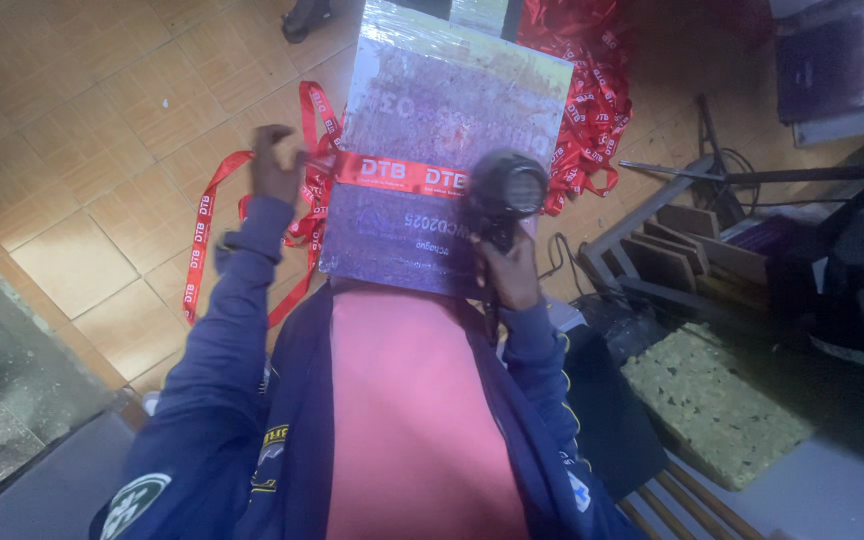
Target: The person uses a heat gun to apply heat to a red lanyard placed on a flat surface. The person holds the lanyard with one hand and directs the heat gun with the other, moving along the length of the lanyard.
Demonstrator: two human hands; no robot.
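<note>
Fingers (pixel 270 140) of left hand (pixel 274 165) curled together, pinched on red ribbon (pixel 402 176) at left edge of flat board (pixel 442 110). Ribbon drawn taut across board face, roughly midway down, white lettering on it; not copied. Left end of ribbon under those fingers, remainder running right toward hair dryer (pixel 507 190).

Right hand (pixel 507 268) wrapped shut round dryer's handle, below board's right lower corner. Black barrel raised over board, round end facing camera, sitting just at ribbon's right end. Whether nozzle touched ribbon: could not tell, view blurred.

Board wrapped in shiny film, purplish and mottled, pale strip along far edge. Propped lengthwise on lap, near edge against pink shirt (pixel 412 400). Dark blue jacket (pixel 232 380) sleeves on both arms.

Loose red ribbons (pixel 202 240) trailing from left hand down over tiled floor (pixel 82 130). Larger heap of red ribbons (pixel 592 100) beyond board's right edge, on floor. Wooden frame pieces (pixel 672 250) and metal stand (pixel 722 175) to right, well apart from hands. Speckled slab (pixel 712 400) near right elbow.
</note>
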